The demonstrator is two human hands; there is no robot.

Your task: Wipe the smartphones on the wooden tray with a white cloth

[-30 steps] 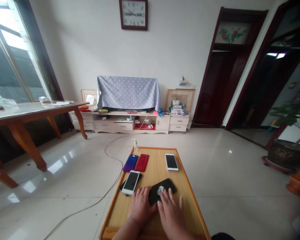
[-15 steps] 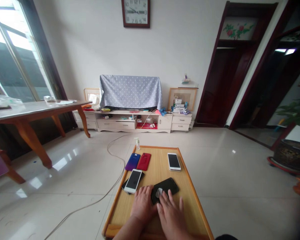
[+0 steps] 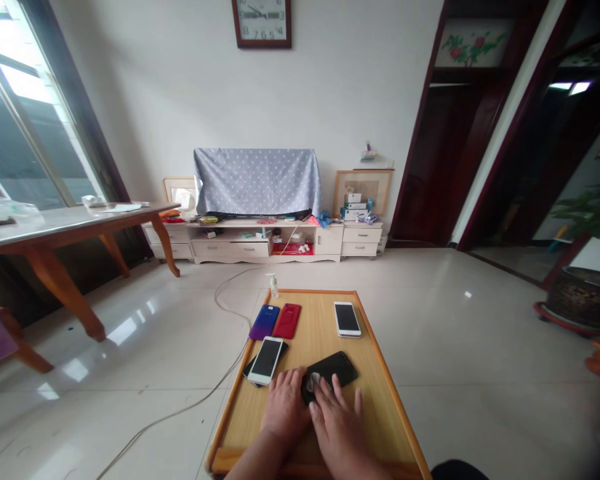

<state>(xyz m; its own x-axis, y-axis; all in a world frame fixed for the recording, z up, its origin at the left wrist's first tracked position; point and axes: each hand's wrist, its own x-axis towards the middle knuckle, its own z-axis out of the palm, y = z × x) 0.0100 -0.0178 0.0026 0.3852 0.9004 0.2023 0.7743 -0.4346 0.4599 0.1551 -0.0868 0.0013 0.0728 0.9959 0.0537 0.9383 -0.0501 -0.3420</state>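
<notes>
A black smartphone (image 3: pixel 336 368) lies aslant on the small wooden table, with its left end at my left hand (image 3: pixel 285 403). The fingers of that hand are curled against the phone's left edge and hold it. My right hand (image 3: pixel 341 420) rests over the phone's near side, fingertips pressing a small crumpled white wipe (image 3: pixel 313 381) onto its surface. The thumb and fingers of that hand are partly spread. Just beyond my left hand, a white phone (image 3: pixel 266 361) lies across a dark phone (image 3: pixel 284 351) that it mostly covers.
A blue-purple phone (image 3: pixel 265 322) and a red phone (image 3: pixel 287 321) lie side by side at the table's far left. Another white phone (image 3: pixel 347 319) is at far right. A pump bottle (image 3: pixel 274 287) stands by the far left corner. A cable (image 3: pixel 180 408) runs along the floor.
The white wipe and my right fingertips have shifted slightly left across the black phone. My left hand stays at the phone's edge. The whole view has tilted a little.
</notes>
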